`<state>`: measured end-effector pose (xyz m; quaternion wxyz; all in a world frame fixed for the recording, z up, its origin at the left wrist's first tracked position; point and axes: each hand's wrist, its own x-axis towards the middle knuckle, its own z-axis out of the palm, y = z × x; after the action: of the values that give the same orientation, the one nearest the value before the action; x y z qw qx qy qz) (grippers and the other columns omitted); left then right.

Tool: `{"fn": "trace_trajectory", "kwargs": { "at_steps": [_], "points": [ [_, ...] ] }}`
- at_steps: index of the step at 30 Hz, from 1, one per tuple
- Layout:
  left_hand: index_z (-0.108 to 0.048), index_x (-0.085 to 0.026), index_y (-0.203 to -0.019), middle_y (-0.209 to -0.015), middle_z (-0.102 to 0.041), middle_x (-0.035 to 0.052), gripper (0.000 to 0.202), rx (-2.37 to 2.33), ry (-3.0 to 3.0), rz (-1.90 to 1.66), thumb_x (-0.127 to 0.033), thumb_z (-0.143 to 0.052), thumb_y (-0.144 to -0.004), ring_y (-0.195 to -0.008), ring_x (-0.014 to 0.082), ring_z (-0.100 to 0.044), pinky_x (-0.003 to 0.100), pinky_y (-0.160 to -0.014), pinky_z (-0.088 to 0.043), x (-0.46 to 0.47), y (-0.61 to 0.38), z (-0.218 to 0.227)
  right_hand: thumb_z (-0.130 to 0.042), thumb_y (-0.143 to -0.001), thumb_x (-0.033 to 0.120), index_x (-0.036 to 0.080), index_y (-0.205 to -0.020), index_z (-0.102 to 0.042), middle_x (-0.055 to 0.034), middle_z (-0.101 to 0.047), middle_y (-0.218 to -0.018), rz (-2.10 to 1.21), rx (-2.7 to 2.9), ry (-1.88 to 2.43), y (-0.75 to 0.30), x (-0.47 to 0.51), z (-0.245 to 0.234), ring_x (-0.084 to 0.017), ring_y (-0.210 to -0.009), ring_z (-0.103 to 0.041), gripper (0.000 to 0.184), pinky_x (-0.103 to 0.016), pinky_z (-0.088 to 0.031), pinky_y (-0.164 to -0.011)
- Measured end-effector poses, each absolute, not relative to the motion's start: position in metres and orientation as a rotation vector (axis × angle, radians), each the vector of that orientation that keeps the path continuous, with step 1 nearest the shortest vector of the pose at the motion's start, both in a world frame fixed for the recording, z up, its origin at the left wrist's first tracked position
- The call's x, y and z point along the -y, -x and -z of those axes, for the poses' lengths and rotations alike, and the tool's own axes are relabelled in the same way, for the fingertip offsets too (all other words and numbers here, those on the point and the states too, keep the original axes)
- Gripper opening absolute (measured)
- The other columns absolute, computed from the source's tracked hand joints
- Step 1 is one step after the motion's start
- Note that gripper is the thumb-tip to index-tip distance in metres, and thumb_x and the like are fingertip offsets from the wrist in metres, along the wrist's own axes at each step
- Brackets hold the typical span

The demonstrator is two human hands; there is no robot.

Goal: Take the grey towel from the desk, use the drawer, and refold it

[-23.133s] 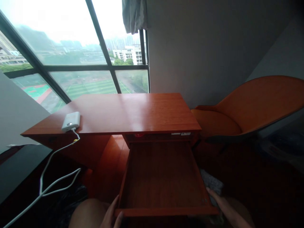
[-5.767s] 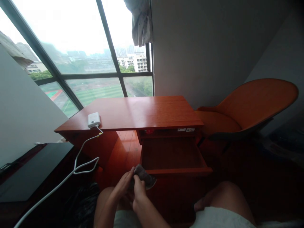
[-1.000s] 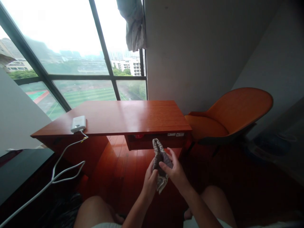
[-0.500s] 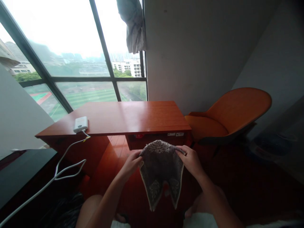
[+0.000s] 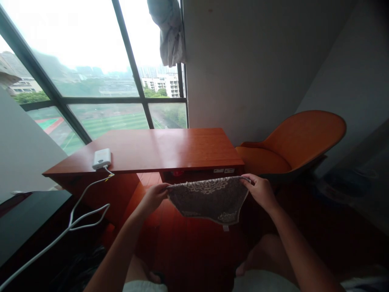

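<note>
A grey patterned cloth hangs spread out flat between both my hands, in front of the red-brown wooden desk. My left hand pinches its left top corner. My right hand pinches the right top corner. The cloth covers the closed drawer under the desk's right end. My bare knees show at the bottom edge.
A white charger block lies on the desk's left end, its white cable trailing to the floor. An orange chair stands to the right. A large window and a grey curtain are behind. A dark surface sits at the left.
Over the last second my hands moved apart and unfolded the bunched cloth, stretching it wide. Long before, the drawer stood open; now it is closed.
</note>
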<state>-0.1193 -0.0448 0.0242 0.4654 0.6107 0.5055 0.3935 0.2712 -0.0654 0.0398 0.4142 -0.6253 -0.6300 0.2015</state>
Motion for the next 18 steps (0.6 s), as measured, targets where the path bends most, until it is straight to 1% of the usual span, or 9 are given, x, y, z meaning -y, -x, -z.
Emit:
{"fn": "trace_trajectory", "kwargs": {
  "at_steps": [4, 7, 10, 13, 15, 18],
  "points": [
    [-0.072, -0.015, -0.078, -0.066, -0.067, 0.0017, 0.023, -1.365, -1.699, -1.012, -0.037, -0.063, -0.075, -0.063, 0.015, -0.059, 0.024, -0.06, -0.046, 0.04, 0.12, -0.029, -0.047, -0.085, 0.05, 0.023, -0.094, -0.07, -0.0057, -0.075, -0.087, -0.425, 1.746, 1.527, -0.277, 0.061, -0.048, -0.025, -0.086, -0.068, 0.036, -0.033, -0.047, -0.072],
    [-0.071, -0.017, -0.078, -0.067, -0.068, 0.0017, 0.025, -1.444, -1.835, -1.018, -0.039, -0.06, -0.077, -0.063, 0.0154, -0.059, 0.023, -0.059, -0.044, 0.038, 0.119, -0.037, -0.043, -0.087, 0.049, 0.023, -0.095, -0.069, -0.0064, -0.075, -0.088, -0.366, 1.836, 1.502, -0.283, 0.057, -0.052, -0.026, -0.085, -0.068, 0.037, -0.034, -0.047, -0.073],
    [-0.07, -0.018, -0.078, -0.064, -0.067, 0.0014, 0.025, -1.523, -1.992, -0.988, -0.039, -0.056, -0.08, -0.06, 0.0148, -0.059, 0.022, -0.057, -0.042, 0.042, 0.116, -0.049, -0.042, -0.088, 0.049, 0.024, -0.097, -0.068, -0.0075, -0.074, -0.095, -0.228, 1.906, 1.508, -0.291, 0.055, -0.054, -0.026, -0.089, -0.067, 0.037, -0.036, -0.049, -0.077],
    [-0.067, -0.018, -0.074, -0.061, -0.065, 0.0009, 0.025, -1.597, -2.195, -0.92, -0.036, -0.052, -0.084, -0.057, 0.0138, -0.058, 0.021, -0.055, -0.039, 0.05, 0.112, -0.062, -0.043, -0.088, 0.049, 0.026, -0.097, -0.069, -0.0063, -0.073, -0.099, -0.087, 1.932, 1.588, -0.299, 0.054, -0.053, -0.025, -0.092, -0.067, 0.036, -0.037, -0.05, -0.08],
    [-0.066, -0.019, -0.072, -0.06, -0.066, 0.001, 0.026, -1.617, -2.283, -0.853, -0.034, -0.05, -0.086, -0.055, 0.0137, -0.058, 0.022, -0.055, -0.038, 0.055, 0.109, -0.068, -0.045, -0.087, 0.047, 0.027, -0.096, -0.069, -0.0054, -0.074, -0.099, -0.068, 1.946, 1.614, -0.304, 0.053, -0.051, -0.025, -0.091, -0.068, 0.033, -0.037, -0.051, -0.081],
    [-0.068, -0.021, -0.078, -0.064, -0.071, 0.0024, 0.027, -1.674, -2.327, -0.748, -0.036, -0.048, -0.088, -0.06, 0.0164, -0.064, 0.022, -0.055, -0.037, 0.059, 0.108, -0.073, -0.05, -0.085, 0.043, 0.027, -0.096, -0.07, -0.0051, -0.075, -0.098, -0.066, 1.941, 1.604, -0.307, 0.053, -0.049, -0.025, -0.089, -0.069, 0.028, -0.039, -0.052, -0.081]
  ]
}}
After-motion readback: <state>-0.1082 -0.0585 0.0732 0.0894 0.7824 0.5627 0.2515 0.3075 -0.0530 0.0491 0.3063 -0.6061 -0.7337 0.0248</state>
